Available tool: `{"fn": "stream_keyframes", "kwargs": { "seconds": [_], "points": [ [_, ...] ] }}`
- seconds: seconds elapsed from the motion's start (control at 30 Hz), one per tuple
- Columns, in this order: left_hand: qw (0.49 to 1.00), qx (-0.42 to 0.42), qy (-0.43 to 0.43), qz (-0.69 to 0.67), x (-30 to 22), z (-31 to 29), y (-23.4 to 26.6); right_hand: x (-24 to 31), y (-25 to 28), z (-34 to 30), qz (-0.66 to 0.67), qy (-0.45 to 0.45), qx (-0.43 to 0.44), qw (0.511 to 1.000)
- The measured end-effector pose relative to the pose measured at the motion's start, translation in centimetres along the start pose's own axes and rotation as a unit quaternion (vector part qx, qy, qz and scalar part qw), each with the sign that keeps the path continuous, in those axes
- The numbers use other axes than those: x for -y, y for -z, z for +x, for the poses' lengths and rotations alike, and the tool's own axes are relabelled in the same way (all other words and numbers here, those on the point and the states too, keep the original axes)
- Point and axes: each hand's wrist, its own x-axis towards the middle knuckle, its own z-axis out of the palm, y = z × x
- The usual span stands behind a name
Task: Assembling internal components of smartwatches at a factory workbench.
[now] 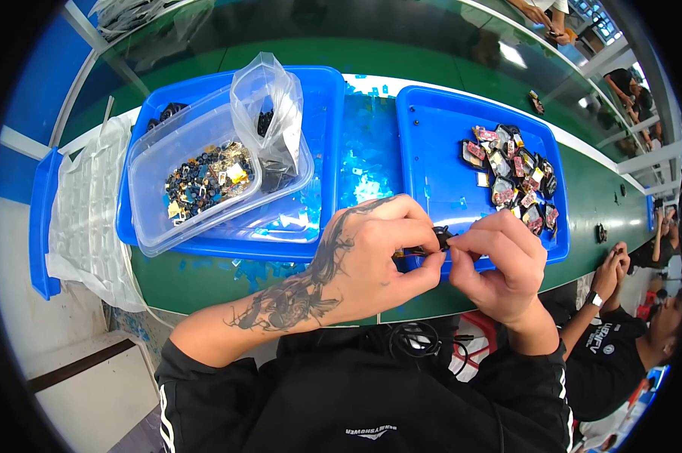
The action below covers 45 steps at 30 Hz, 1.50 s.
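Note:
My left hand has its thumb and fingers closed on a small black part, mostly hidden by the fingertips. From the other side my right hand pinches at the same part, its fingers curled in. Both hands are over the near edge of the right blue tray. In that tray lies a pile of small black-cased electronic assemblies with pink-red circuit boards. A few tiny black pieces sit near its far left corner.
A second blue tray at the left bears a clear plastic container of small mixed parts and a clear bag. White moulded packaging lies farther left. Loose assemblies dot the green table. A co-worker sits at my right.

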Motion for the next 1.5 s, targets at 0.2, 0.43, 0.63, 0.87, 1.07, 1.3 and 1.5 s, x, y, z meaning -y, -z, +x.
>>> {"fn": "stream_keyframes", "kwargs": {
  "seconds": [0.2,0.43,0.63,0.87,1.07,1.3,1.5],
  "points": [
    [0.999,-0.015,0.028,-0.01,0.0,-0.1,0.3,-0.2,-0.2,0.3,-0.033,0.024,0.002,0.999],
    [0.999,-0.028,-0.011,0.015,0.1,0.0,-0.5,0.0,1.5,0.9,-0.158,0.129,0.087,0.975],
    [0.999,-0.029,-0.006,0.028,0.3,0.1,-0.4,-0.4,1.3,1.5,-0.136,0.129,0.106,0.976],
    [0.999,-0.038,0.009,0.025,0.3,-0.1,0.1,-0.1,1.2,2.6,0.003,0.005,-0.002,1.0],
    [0.998,-0.03,0.032,0.034,1.2,0.1,-0.4,2.4,-2.7,11.1,0.104,0.046,0.008,0.993],
    [0.992,-0.002,0.073,-0.107,0.7,0.3,-0.4,4.1,-9.0,20.9,0.092,0.133,0.223,0.961],
    [0.969,0.004,0.101,-0.224,1.5,0.3,-0.7,2.7,-8.4,22.0,-0.065,0.056,0.238,0.968]
  ]
}}
